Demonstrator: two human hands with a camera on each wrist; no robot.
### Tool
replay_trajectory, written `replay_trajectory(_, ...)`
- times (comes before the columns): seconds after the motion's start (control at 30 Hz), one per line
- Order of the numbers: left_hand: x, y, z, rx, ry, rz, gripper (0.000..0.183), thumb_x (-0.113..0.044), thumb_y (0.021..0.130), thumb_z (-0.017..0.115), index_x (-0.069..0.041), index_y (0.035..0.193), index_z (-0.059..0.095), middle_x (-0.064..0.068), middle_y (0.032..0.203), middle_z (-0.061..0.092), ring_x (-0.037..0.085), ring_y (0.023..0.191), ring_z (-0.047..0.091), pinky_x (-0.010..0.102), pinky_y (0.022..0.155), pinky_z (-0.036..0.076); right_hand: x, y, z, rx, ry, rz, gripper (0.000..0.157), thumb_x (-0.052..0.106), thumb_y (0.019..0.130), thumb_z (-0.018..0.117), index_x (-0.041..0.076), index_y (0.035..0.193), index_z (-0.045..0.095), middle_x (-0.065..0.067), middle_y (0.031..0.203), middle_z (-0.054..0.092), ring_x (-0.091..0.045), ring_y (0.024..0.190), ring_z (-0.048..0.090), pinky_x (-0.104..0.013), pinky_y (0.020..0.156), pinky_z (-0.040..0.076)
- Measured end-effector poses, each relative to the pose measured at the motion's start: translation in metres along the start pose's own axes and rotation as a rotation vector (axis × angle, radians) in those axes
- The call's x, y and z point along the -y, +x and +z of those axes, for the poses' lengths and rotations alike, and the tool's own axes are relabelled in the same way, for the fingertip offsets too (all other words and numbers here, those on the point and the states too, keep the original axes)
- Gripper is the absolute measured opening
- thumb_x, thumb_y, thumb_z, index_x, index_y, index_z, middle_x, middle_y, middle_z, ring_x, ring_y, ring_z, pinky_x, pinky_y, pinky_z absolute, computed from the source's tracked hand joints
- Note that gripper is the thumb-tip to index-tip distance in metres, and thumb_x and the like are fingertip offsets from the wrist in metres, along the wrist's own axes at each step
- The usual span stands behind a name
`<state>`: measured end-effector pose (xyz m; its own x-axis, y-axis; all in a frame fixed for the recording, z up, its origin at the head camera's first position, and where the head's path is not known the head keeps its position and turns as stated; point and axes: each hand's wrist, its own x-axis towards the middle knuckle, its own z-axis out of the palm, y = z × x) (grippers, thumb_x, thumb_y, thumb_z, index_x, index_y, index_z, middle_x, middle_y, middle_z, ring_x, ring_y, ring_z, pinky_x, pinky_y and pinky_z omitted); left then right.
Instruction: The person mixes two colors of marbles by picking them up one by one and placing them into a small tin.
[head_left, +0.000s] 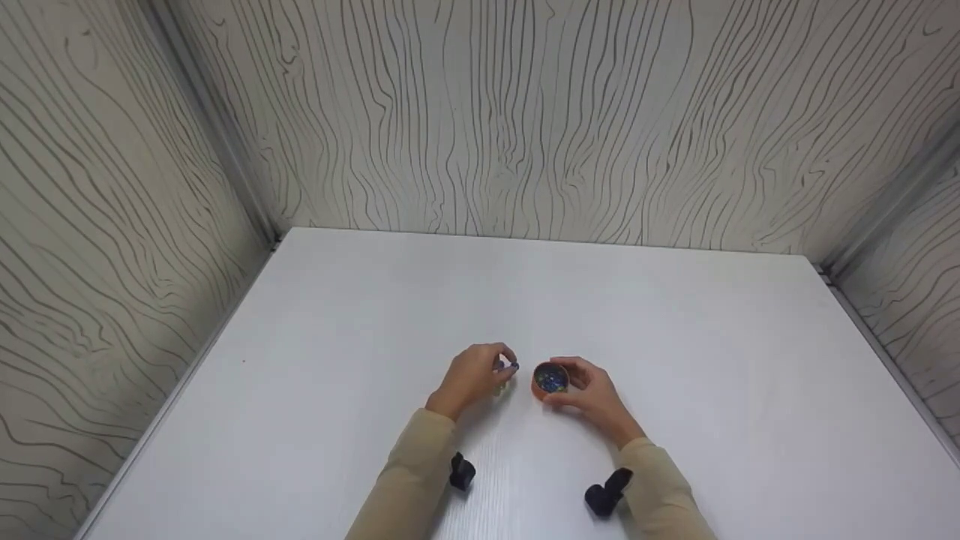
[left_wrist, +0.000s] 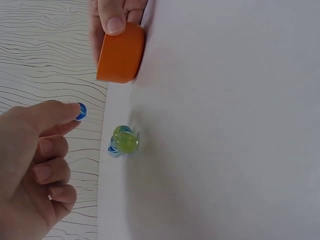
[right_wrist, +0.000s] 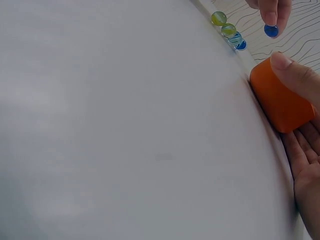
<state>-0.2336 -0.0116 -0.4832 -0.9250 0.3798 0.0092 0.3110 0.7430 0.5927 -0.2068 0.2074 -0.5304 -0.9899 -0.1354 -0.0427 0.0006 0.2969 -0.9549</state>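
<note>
Between thumb and forefinger, my left hand (head_left: 472, 375) pinches a blue marble (left_wrist: 81, 112), raised above the table. Several glass marbles (left_wrist: 125, 141), yellow-green and blue, lie together on the table just below that hand. To their right is a small orange bowl (head_left: 537, 390) with many dark blue and some yellowish marbles (head_left: 551, 378) inside. My right hand (head_left: 596, 394) holds the bowl from its right side, thumb at the near side and fingers round the far side. The bowl stands upright on the table, a short gap from the left fingertips. Both wrist views show the bowl's outside only.
A white table (head_left: 675, 322) spreads around both hands. Wood-grain patterned panels (head_left: 480, 120) stand behind it and at the sides. Black wrist devices (head_left: 604, 493) are worn on both forearms, over beige sleeves (head_left: 409, 480).
</note>
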Motion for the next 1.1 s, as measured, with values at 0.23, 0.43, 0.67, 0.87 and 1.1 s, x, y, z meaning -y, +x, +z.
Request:
replay_trajectory(0.23, -0.006, 0.0, 0.002, -0.005, 0.026, 0.045, 0.019, -0.023, 0.09, 0.066, -0.013, 0.105, 0.07, 0.0, 0.074, 0.06, 0.005, 0.061, 0.043, 0.018, 0.058, 0.036, 0.0, 0.0, 0.0, 0.0, -0.008, -0.002, 0.063, 0.017, 0.073, 0.082, 0.004, 0.129, 0.056, -0.016, 0.134, 0.059, -0.031, 0.132, 0.051, -0.04, 0.113, 0.038)
replay_trajectory(0.43, -0.012, 0.0, 0.005, 0.0, 0.063, 0.073, 0.019, -0.025, 0.091, 0.066, -0.014, 0.106, 0.07, 0.003, 0.084, 0.067, 0.006, 0.069, 0.046, 0.018, 0.064, 0.039, -0.001, 0.0, -0.001, 0.005, -0.011, -0.012, 0.063, 0.017, 0.073, 0.082, 0.003, 0.129, 0.056, -0.017, 0.134, 0.059, -0.033, 0.133, 0.051, -0.041, 0.113, 0.037)
replay_trajectory(0.67, -0.014, 0.002, 0.009, -0.001, 0.092, 0.089, 0.019, -0.025, 0.091, 0.065, -0.015, 0.106, 0.07, 0.004, 0.092, 0.071, 0.01, 0.077, 0.056, 0.022, 0.072, 0.048, 0.001, -0.001, -0.001, 0.004, -0.006, -0.01, 0.063, 0.016, 0.072, 0.083, 0.004, 0.129, 0.056, -0.017, 0.133, 0.06, -0.032, 0.132, 0.052, -0.041, 0.113, 0.038)
replay_trajectory(0.87, -0.018, 0.002, 0.009, -0.002, 0.125, 0.109, 0.019, -0.025, 0.091, 0.065, -0.016, 0.107, 0.07, 0.004, 0.092, 0.072, 0.011, 0.08, 0.059, 0.022, 0.073, 0.049, 0.001, 0.0, -0.001, 0.015, 0.002, -0.005, 0.064, 0.016, 0.073, 0.082, 0.003, 0.13, 0.055, -0.018, 0.135, 0.058, -0.033, 0.134, 0.05, -0.043, 0.114, 0.036)
replay_trajectory(1.1, -0.022, 0.003, 0.009, -0.023, 0.148, 0.159, 0.018, -0.022, 0.089, 0.067, -0.015, 0.105, 0.071, 0.005, 0.087, 0.071, 0.011, 0.074, 0.058, 0.02, 0.065, 0.045, -0.002, 0.002, 0.0, 0.014, 0.0, -0.018, 0.064, 0.015, 0.072, 0.083, 0.001, 0.129, 0.055, -0.019, 0.133, 0.06, -0.034, 0.132, 0.051, -0.044, 0.114, 0.037)
